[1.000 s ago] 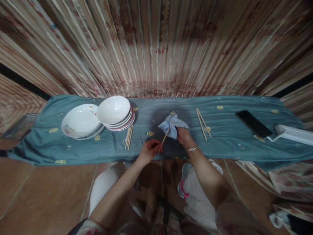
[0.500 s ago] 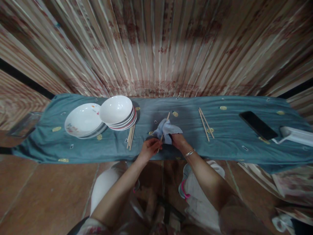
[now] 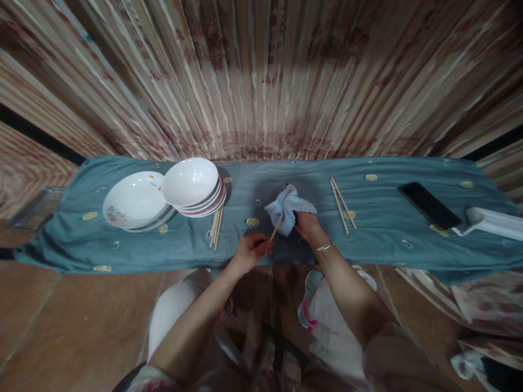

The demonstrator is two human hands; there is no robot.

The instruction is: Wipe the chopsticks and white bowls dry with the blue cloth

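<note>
My left hand (image 3: 252, 251) pinches the near end of a wooden chopstick (image 3: 277, 226), which slants up and away from me over the table's front. A pale blue cloth (image 3: 287, 208) is wrapped around the chopstick's far part and hides its tip. The cloth is gripped by my right hand (image 3: 307, 226), which wears a bracelet at the wrist. To the right lies a pair of chopsticks (image 3: 342, 204), touching near their far ends. Several more chopsticks (image 3: 217, 228) lie on the left, partly hidden by the bowls.
A stack of white bowls (image 3: 191, 182) stands at the left, next to a stack of larger floral dishes (image 3: 134, 200). On the right are a black phone (image 3: 429, 206) and a white object (image 3: 496, 223). A teal patterned cloth (image 3: 261, 174) covers the narrow table; a curtain hangs behind.
My right hand and the cloth have moved slightly right along the chopstick. The chopstick's far tip, visible before above the cloth, is now covered. My left hand keeps its pinch.
</note>
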